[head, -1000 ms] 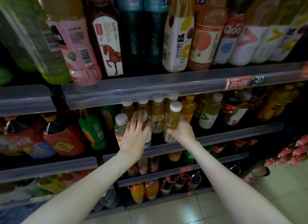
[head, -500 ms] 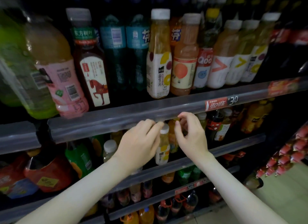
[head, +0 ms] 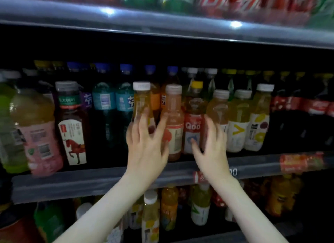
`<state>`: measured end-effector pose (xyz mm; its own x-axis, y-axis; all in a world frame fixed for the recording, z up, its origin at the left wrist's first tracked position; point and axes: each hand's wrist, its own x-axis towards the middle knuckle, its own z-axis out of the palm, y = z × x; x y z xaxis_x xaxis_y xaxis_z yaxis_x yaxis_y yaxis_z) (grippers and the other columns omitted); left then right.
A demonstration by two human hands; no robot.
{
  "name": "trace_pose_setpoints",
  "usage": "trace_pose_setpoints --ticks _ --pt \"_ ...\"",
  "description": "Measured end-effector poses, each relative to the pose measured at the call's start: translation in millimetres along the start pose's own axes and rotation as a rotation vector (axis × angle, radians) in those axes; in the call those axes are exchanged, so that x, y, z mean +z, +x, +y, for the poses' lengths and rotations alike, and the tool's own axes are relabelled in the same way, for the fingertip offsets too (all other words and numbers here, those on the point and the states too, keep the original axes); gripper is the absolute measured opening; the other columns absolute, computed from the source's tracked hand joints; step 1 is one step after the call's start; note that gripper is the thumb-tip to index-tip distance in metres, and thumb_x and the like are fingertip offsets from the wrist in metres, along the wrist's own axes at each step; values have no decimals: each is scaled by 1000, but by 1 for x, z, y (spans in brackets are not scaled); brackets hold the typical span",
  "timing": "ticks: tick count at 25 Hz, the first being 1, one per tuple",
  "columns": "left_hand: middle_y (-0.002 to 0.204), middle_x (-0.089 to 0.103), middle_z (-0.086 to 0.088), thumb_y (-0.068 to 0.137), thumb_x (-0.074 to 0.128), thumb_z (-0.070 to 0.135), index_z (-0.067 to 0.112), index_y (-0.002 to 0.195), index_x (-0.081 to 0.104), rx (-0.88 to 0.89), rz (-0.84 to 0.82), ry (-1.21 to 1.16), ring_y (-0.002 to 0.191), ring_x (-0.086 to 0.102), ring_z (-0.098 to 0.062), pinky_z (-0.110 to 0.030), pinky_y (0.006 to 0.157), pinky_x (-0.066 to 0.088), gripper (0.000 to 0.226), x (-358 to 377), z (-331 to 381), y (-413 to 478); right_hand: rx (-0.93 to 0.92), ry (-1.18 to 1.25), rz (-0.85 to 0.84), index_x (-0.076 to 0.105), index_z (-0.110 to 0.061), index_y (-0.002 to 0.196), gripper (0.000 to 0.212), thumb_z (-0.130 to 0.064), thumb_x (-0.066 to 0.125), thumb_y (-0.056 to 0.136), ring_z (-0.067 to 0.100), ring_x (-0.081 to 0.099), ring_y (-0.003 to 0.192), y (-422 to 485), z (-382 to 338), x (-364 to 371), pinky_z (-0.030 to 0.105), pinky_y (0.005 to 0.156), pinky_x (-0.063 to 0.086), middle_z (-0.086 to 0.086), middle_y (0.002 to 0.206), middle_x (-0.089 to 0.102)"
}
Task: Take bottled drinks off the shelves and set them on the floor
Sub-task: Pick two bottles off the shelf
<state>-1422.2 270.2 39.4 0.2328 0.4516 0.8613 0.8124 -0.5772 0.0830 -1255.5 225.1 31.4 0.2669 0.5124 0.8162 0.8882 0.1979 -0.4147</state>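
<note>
On the middle shelf (head: 90, 184) stand rows of bottled drinks. My left hand (head: 146, 145) is raised with fingers spread in front of a yellow juice bottle with a white cap (head: 141, 105) and a pale orange bottle (head: 173, 121), holding nothing. My right hand (head: 212, 148) is open too, fingers apart, between a red-labelled Qoo bottle (head: 194, 127) and a white-capped yellow bottle (head: 218, 110). Whether the fingertips touch the bottles is blurred.
Left on the same shelf are a pink-labelled tea bottle (head: 36, 134), a dark bottle with a horse label (head: 71, 127) and blue-capped bottles (head: 104, 105). Cola bottles (head: 307, 105) stand at right. A shelf of red and green bottles (head: 216, 0) is above, small juice bottles (head: 151, 217) below.
Both hands rose from the lower shelf, past the shelf's front rail, to the middle shelf's bottles and opened. The view tilted upward.
</note>
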Motion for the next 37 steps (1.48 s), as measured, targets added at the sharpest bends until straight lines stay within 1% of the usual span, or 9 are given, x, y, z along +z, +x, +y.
trace_pose_setpoints --ticks 7,13,16,18,21,24,32,35,37 --pt "149 17 -22 86 54 39 21 146 35 -88 42 103 138 17 -41 -59 109 17 65 2 17 3 -122 -158 37 29 -19 147 77 -30 69 81 28 31 125 21 10 -1 56 100 30 14 141 45" --pt "154 15 -21 79 64 38 25 150 26 17 -34 206 142 6 -38 -59 110 -2 81 7 23 13 -164 -322 -23 1 -28 153 83 -38 52 89 34 13 143 62 -11 1 52 111 -7 22 152 28" --pt "150 27 -21 79 62 41 23 150 20 21 -58 201 143 11 -36 -59 112 -3 85 14 24 11 -162 -312 -96 3 -32 152 80 -37 50 88 33 7 145 71 -12 -2 51 110 -13 22 150 29" --pt "149 31 -22 76 66 42 21 151 17 15 -70 186 142 13 -35 -54 111 -9 92 17 26 9 -173 -311 -90 18 -34 151 73 -34 54 87 36 13 140 72 -12 -5 54 111 -7 23 142 34" --pt "151 25 -25 74 71 39 22 151 11 11 -78 151 142 8 -34 -47 110 -18 99 21 29 5 -222 -191 -23 41 -28 142 60 -28 62 85 41 36 123 65 -9 -14 58 107 25 23 128 41" --pt "152 21 -25 75 71 35 21 151 13 15 -85 124 143 5 -35 -52 111 -13 97 19 31 -4 -337 -27 -26 44 -23 136 52 -22 64 88 34 45 109 44 -4 -34 41 94 49 22 129 33" --pt "147 25 -15 89 54 20 17 141 32 302 100 -106 136 28 -31 -47 111 18 57 12 44 -110 -576 78 212 47 -18 125 38 -9 64 92 26 43 124 -12 19 -81 35 105 41 11 129 33" --pt "141 39 -12 87 58 18 17 131 44 423 2 -136 130 38 -27 -45 106 27 46 28 33 -162 -624 115 311 51 -9 118 34 -5 68 89 8 33 134 -41 22 -103 26 109 35 14 123 37" --pt "133 51 -11 82 63 15 14 121 53 440 -150 -99 122 47 -26 -44 101 32 41 43 25 -180 -632 144 246 51 -12 119 34 -7 67 89 15 37 131 -66 27 -109 29 109 36 19 123 36"
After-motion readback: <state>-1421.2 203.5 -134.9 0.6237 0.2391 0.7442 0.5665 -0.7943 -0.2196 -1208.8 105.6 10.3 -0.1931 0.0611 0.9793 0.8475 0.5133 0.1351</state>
